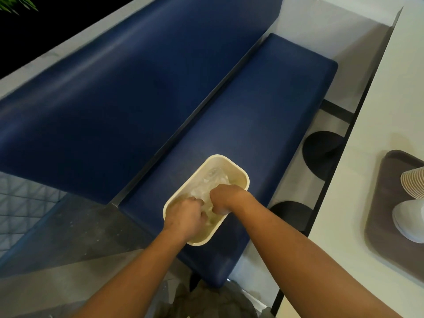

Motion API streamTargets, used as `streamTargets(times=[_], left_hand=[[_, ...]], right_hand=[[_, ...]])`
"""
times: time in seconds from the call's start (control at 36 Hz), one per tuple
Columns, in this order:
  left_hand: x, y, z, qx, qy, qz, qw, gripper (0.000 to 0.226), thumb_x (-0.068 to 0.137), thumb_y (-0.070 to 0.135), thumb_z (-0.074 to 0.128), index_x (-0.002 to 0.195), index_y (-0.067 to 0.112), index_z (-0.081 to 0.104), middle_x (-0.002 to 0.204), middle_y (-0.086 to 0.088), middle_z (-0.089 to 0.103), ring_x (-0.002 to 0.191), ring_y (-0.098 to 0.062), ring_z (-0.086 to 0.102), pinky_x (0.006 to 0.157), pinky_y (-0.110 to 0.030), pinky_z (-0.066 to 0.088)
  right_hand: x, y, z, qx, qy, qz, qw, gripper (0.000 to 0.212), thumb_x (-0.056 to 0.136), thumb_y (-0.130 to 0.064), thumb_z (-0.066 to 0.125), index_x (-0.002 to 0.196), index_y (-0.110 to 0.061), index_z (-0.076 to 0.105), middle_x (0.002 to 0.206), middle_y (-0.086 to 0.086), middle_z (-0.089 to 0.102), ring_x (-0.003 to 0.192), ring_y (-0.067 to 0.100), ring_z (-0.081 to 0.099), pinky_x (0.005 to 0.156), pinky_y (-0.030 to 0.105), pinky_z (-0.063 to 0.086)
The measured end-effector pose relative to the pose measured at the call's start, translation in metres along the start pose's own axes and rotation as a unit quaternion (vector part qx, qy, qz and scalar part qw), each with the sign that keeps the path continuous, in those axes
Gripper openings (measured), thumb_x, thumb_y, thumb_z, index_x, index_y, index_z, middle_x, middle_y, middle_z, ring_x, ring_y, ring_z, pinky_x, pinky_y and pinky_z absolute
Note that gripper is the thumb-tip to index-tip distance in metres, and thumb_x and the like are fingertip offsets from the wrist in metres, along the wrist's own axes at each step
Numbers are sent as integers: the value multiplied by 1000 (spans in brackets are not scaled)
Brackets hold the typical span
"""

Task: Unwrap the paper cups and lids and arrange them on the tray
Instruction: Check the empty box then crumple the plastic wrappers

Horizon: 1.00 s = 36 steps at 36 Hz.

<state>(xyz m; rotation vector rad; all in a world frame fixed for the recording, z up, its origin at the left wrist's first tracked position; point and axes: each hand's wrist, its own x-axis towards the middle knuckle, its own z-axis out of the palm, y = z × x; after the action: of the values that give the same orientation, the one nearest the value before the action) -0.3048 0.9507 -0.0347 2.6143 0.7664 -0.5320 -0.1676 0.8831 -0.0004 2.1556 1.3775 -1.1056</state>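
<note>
Hands (185, 214) (226, 198) on plastic wrap (213, 180) in bin (239, 180)

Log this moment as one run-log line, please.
left hand: grips plastic wrap in bin | right hand: curled, in bin | cups, lids: on tray

The blue bench (263, 115) is smooth, leather-like upholstery with a soft sheen. The cream bin (246, 177) looks like matt plastic and holds crinkled, glossy clear wrap (213, 182). The brown tray (385, 203) is matt, and the cups (413, 182) look like paper.

Dim indoor light, soft sheen on blue bench (263, 125), slight blur, wide-angle bending at edges
</note>
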Motion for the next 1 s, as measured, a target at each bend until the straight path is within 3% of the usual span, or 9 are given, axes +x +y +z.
streamTargets(times=[0.11,0.17,0.22,0.33,0.53,0.72,0.83,0.92,1.0], left_hand=[[-8,-3,-7,-29,96,-36,994,35,101,36,52,135,33,61,128,10,64,101,-17,68,78,-32,55],[-7,-5,-7,-49,97,-33,994,43,100,30,57,143,34,52,132,8,61,105,-19,67,82,-33,56],[-5,-7,-6,-68,85,-26,994,57,99,25,60,152,35,40,135,5,57,109,-20,66,87,-34,56],[3,-3,0,-72,39,-25,996,81,96,27,67,163,37,22,137,-2,58,114,-22,64,94,-35,56],[18,2,17,-95,-44,-44,994,104,94,32,72,167,28,-2,129,-4,62,108,-19,63,90,-33,53],[28,-1,34,-120,-75,-44,989,111,94,38,71,165,25,-14,137,-4,57,117,-21,61,101,-39,53],[33,-4,38,-131,-77,-52,987,105,98,43,66,165,27,-13,137,-4,60,109,-16,59,98,-36,51],[31,-2,39,-135,-100,-44,985,104,98,42,66,165,29,-12,134,-3,60,100,-13,51,93,-34,47],[28,1,35,-110,-103,-43,988,84,99,41,64,165,30,14,126,0,64,100,-15,60,94,-35,52]], right_hand=[[-3,4,-8,24,129,8,991,12,94,-8,56,88,-18,55,94,1,61,83,22,62,71,32,47],[-3,6,-9,47,175,6,983,21,93,-6,60,111,-17,61,120,4,56,102,24,59,75,33,50],[0,7,-7,57,168,12,984,48,93,-7,64,137,-20,53,141,9,42,119,29,52,81,34,52],[7,6,1,72,85,36,993,64,96,-11,63,154,-26,39,159,14,27,124,35,56,98,43,55],[14,-1,13,66,41,31,996,60,96,-13,62,153,-18,42,145,12,44,104,28,60,93,38,53],[25,-2,20,26,18,30,999,30,95,-17,63,124,-17,68,94,1,60,86,22,60,79,33,49],[32,-3,24,36,3,33,999,23,95,-21,63,116,-16,71,103,2,64,98,26,62,95,38,52],[37,-2,30,44,15,43,998,29,97,-22,64,125,-17,67,117,3,63,109,28,61,103,43,51],[37,-5,29,57,20,41,997,34,97,-21,63,131,-18,63,125,5,61,112,30,59,105,44,50]])
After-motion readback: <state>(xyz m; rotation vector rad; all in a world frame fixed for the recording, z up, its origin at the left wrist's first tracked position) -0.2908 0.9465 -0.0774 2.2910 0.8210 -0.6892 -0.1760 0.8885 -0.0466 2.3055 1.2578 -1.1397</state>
